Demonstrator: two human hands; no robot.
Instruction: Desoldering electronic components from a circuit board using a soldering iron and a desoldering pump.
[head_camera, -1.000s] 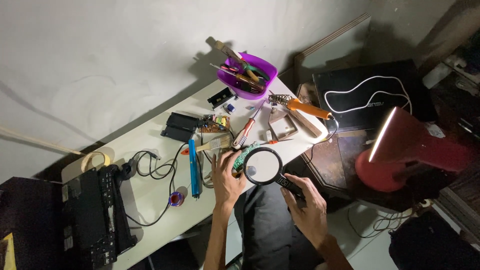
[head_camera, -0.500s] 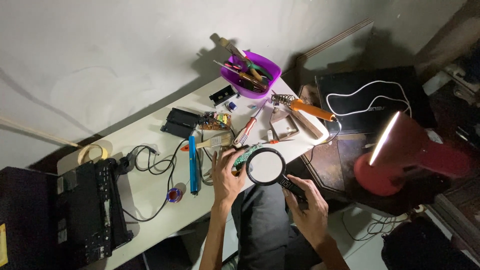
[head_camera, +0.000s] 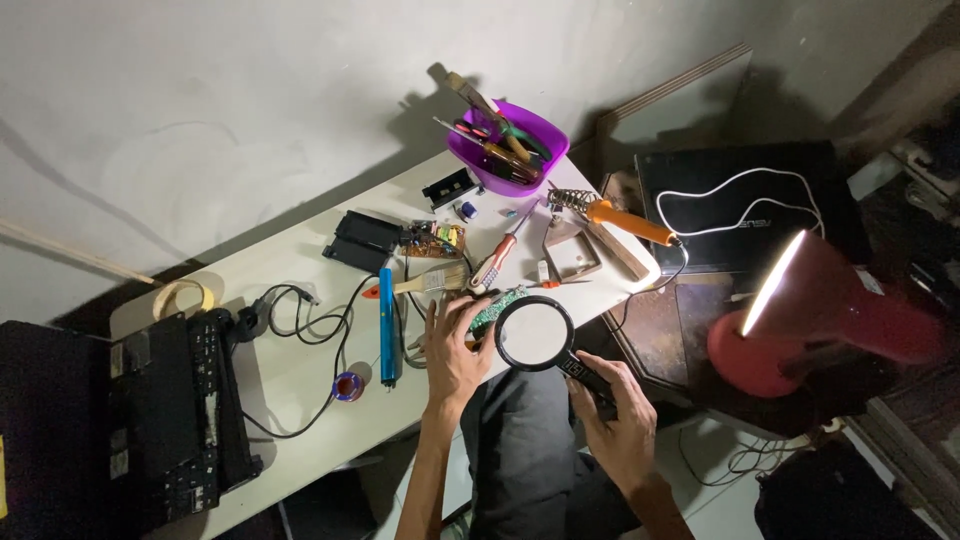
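The white table has open room near its front edge. Farther back, a blue pen-shaped tool, black tangled wires and a purple plastic bowl block the way.

The left hand reaches up from the lower edge on a bare forearm, palm down, fingers spread and slightly curled, fingertips pressing downward. The right hand sits lower and to the right, knuckles up, fingers wrapped closed in a firm grip, wrist angled inward toward the left hand
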